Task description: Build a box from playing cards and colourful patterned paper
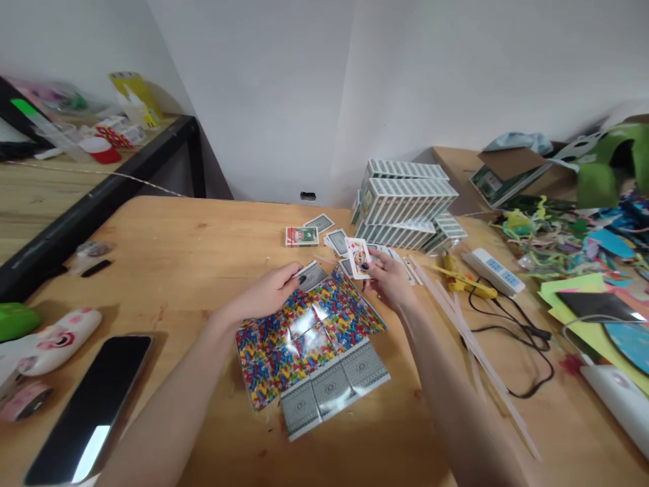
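Observation:
My left hand (276, 287) is closed on a grey-backed playing card (313, 277) at the far edge of a colourful patterned panel (289, 348). In my right hand (388, 276) a face card (357, 257) is pinched upright, its picture side toward me. The panel lies on the table below both hands, glossy and creased. Joined side by side along its near edge is a row of grey card backs (332, 387). Loose playing cards (335, 241) are scattered just beyond my hands, some partly hidden by the right one. A card box (302, 236) lies behind them.
Striped card boxes (405, 203) are stacked at the back. To the right are a yellow glue gun (464, 281), long glue sticks (471, 348), a power strip (494, 270) with a black cable, and craft scraps (598, 230). A black phone (91, 409) lies at the left.

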`<state>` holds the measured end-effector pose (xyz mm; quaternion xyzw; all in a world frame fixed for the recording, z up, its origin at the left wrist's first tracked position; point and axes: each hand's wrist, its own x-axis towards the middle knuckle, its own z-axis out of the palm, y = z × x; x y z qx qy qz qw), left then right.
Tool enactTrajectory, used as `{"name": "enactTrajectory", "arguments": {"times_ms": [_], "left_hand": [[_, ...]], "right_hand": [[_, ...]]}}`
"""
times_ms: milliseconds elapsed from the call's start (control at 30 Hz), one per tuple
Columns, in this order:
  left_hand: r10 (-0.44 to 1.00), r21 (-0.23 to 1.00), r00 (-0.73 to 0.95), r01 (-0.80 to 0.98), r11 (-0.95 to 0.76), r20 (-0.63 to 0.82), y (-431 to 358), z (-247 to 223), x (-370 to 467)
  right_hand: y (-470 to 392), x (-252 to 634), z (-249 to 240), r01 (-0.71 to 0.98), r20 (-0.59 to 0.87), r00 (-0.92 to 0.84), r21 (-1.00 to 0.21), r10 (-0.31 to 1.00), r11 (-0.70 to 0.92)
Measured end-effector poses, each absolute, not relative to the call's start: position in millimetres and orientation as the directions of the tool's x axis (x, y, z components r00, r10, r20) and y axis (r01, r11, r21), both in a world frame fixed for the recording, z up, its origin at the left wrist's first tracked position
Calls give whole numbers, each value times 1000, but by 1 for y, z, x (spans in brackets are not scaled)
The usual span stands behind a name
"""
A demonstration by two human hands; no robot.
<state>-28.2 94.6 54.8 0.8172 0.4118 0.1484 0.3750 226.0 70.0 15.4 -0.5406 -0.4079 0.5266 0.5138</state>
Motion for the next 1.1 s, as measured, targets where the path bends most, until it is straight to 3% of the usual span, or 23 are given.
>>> {"name": "enactTrajectory", "arguments": {"times_ms": [100,300,467,733,967,1100], "left_hand": [[790,802,614,477,-360,-10,99,62,-29],[741,763,670,495,-416,-30,102,79,-25],[805,665,593,612,-428,-26,91,93,-19],[816,616,578,645,-453,-6,69,109,-11],[803,577,595,653,-491,10,62,114,-8],[816,570,578,667,-479,8,64,111,-8]], "right_hand": [[67,220,28,-150,-35,146,-989,989,-12],[60,206,53,39,209,239,-978,948,206],[44,200,82,-44,201,103,-977,974,207],[29,202,96,158,347,167,-933,923,322],[20,201,105,484,402,0,-801,916,352],[22,199,104,516,382,-31,-786,924,342]]}}
